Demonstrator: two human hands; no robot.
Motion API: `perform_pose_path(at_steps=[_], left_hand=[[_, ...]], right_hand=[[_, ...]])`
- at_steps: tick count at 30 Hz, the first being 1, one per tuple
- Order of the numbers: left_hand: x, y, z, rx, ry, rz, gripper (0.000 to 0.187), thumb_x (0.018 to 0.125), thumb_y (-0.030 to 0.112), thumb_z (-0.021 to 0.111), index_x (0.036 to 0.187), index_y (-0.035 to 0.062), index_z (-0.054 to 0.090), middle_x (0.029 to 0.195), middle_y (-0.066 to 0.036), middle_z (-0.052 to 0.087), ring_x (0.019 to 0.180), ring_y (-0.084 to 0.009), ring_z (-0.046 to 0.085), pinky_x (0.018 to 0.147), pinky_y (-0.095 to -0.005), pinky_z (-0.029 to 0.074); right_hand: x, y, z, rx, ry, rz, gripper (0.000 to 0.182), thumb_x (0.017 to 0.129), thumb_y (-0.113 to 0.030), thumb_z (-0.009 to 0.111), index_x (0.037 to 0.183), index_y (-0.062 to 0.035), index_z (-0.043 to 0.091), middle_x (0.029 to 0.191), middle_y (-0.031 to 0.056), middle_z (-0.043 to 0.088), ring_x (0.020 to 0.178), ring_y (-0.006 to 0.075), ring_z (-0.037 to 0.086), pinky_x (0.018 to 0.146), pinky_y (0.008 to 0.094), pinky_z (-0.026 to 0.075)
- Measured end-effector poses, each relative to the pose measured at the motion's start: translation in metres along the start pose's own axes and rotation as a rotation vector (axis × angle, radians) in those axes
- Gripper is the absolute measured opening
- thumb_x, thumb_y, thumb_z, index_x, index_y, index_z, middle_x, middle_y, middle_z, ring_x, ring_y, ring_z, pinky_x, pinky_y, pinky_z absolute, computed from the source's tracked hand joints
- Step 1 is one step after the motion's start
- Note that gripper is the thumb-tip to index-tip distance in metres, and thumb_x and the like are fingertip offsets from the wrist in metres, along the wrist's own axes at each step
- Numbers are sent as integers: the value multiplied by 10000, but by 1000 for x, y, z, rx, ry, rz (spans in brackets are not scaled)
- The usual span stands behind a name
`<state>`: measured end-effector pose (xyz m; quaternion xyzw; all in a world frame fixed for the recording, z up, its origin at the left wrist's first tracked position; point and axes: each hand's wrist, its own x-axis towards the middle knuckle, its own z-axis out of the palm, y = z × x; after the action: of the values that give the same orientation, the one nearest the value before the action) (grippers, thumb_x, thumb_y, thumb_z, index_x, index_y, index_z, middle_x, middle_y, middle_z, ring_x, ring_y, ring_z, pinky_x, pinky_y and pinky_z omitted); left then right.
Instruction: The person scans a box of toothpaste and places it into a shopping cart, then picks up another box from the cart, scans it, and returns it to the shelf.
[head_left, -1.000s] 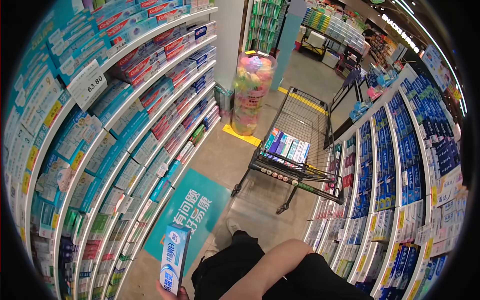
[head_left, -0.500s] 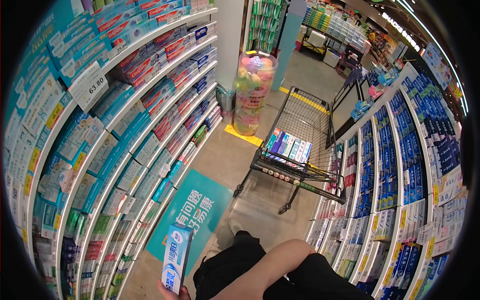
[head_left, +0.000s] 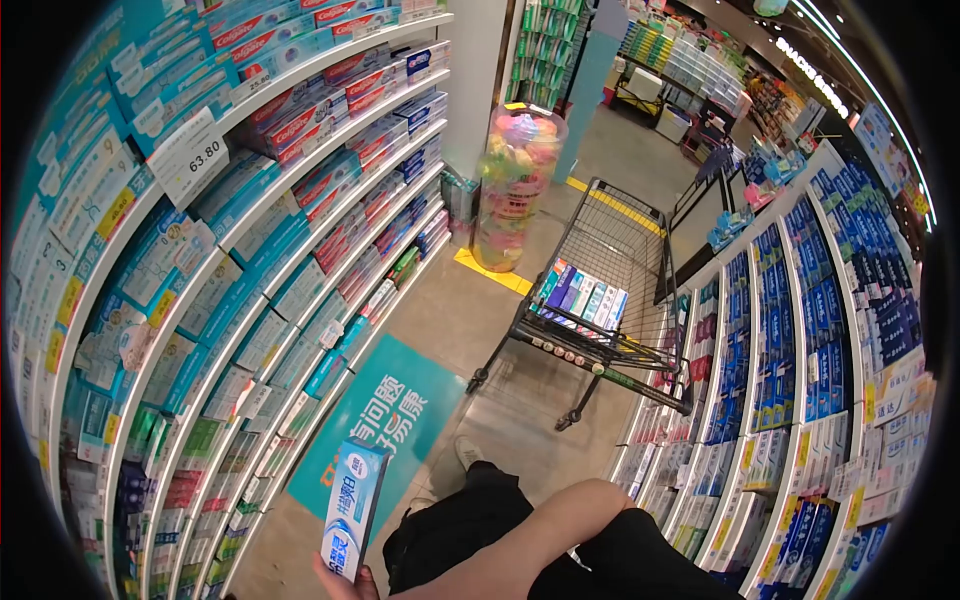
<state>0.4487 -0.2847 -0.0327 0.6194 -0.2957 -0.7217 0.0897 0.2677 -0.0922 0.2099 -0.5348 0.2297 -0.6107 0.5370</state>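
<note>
A blue and white toothpaste box [head_left: 352,510] stands out at the lower middle, long and tilted upward. My left hand [head_left: 343,582] grips its bottom end, thumb on one side and fingers on the other. A bare forearm [head_left: 510,535] crosses over the dark trousers from the right, and the hand at its end cannot be made out clearly as separate. My right hand does not show as a second hand. Several toothpaste boxes [head_left: 583,298] lie in the black wire shopping cart [head_left: 615,225] ahead.
Curved shelves [head_left: 290,225] packed with toothpaste boxes rise on the left, with a 63.80 price card [head_left: 190,160]. More stocked shelves [head_left: 790,330] line the right. A clear cylinder of colourful items [head_left: 515,190] stands beyond the teal floor sticker [head_left: 385,430].
The view has shifted slightly, so the shelves and cart appear a little farther right. The box stays in my left hand, nearly in the same place.
</note>
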Motion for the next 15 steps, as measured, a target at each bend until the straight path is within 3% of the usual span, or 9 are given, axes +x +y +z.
perform_pose_path(at_steps=[4, 8, 11, 15], left_hand=[[-2, 2, 5, -22, 42, 4, 478, 762, 655, 515, 898, 205, 603, 676, 81, 591, 496, -69, 528, 348, -174, 366], [-3, 1, 10, -20, 92, -9, 488, 757, 664, 513, 901, 206, 602, 679, 81, 589, 500, -70, 528, 350, -175, 366], [-3, 0, 13, -20, 77, 14, 498, 752, 672, 510, 907, 208, 600, 685, 80, 588, 507, -70, 528, 353, -174, 366], [0, 0, 9, -28, 4, 7, 505, 757, 674, 500, 920, 207, 599, 701, 81, 588, 521, -71, 530, 360, -172, 366]], right_hand=[[-6, -1, -10, -130, 95, 125, 713, 743, -378, 744, 1188, 44, 380, 971, 169, 524, 881, 205, 502, 703, 339, 402], [1, 6, -4, 169, 73, -121, 744, 748, -411, 739, 1205, 48, 375, 972, 144, 506, 893, 206, 491, 741, 322, 392], [0, 3, 5, 35, 84, -152, 739, 757, -401, 734, 1211, 54, 368, 966, 128, 500, 888, 192, 484, 740, 324, 392], [6, -7, 2, 99, 0, -123, 727, 768, -381, 729, 1216, 58, 361, 981, 139, 492, 901, 185, 477, 746, 323, 394]])
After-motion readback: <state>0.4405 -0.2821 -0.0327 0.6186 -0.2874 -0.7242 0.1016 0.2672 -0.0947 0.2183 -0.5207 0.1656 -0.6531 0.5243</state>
